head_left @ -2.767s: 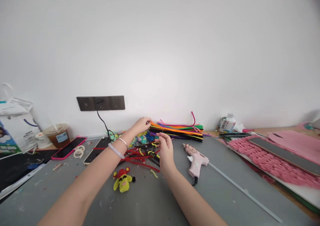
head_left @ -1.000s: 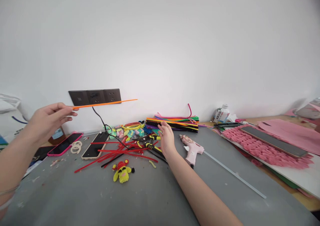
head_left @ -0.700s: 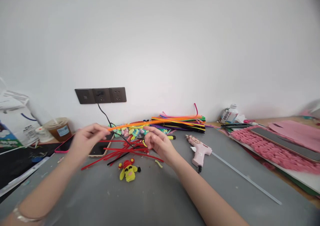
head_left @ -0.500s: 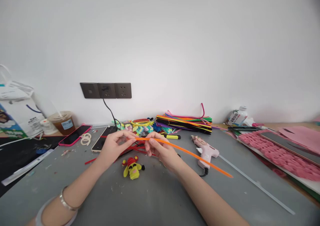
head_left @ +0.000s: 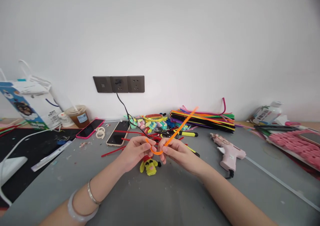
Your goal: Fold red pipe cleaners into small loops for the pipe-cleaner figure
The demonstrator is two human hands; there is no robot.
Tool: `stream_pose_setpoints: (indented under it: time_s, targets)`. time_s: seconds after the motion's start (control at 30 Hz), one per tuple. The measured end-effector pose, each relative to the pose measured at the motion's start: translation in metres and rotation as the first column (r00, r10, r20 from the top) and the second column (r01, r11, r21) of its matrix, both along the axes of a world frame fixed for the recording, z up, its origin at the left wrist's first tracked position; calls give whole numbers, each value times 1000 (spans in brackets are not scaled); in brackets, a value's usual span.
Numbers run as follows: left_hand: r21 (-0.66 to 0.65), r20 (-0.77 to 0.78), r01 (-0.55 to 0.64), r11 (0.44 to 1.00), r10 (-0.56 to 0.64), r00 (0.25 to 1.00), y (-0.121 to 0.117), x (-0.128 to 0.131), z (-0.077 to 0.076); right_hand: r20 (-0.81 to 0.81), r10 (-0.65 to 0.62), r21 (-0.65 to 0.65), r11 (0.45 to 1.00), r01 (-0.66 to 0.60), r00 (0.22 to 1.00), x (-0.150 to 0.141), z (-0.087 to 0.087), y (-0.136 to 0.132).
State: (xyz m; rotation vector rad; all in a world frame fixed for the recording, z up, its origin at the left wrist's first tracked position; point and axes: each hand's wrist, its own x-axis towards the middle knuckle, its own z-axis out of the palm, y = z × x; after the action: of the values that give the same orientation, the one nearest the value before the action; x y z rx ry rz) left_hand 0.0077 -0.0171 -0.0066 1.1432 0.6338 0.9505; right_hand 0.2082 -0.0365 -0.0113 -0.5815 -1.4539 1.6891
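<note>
Head view: I note left hand [head_left: 135, 152] pinching the orange stem [head_left: 182, 126] near its short end, right hand [head_left: 181, 154] pinching beyond the bend; long end slants up-right.

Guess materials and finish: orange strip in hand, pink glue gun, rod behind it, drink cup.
Orange strip: probably chenille over wire, matte; it's curved, fuzz unclear.
Glue gun: likely moulded plastic, satin; smooth pink body.
Rod: perhaps hot-melt glue, smooth; milky, translucent.
Cup: likely clear plastic, glossy; brown drink shows through.
</note>
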Motion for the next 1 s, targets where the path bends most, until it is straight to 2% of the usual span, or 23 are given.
stream_pose_setpoints:
  time_s: [0.23, 0.37, 0.53, 0.8, 1.0]
  targets:
    - [-134, 3, 175, 976, -176, 984, -8, 4, 5, -86, -106, -32, 994, 103, 991, -3, 3, -3]
    - [-120, -40, 204, 972, -210, 977, -11, 5, 2, -130, -76, -42, 997, 71, 989, -4, 5, -5]
    - [-100, -95, 284, 954, -293, 951, -16, 6, 5, -95, -13, -39, 999, 9, 995, -2, 7, -7]
    - [-116, -14, 308, 944, -312, 950, -19, 6, 8, -52, 43, -46, 998, -46, 998, 0, 9, -7]
    - [-118, -70, 358, 926, -367, 927, -22, 7, 8, -4, 153, -104, 983, -153, 988, -1, 5, -10]
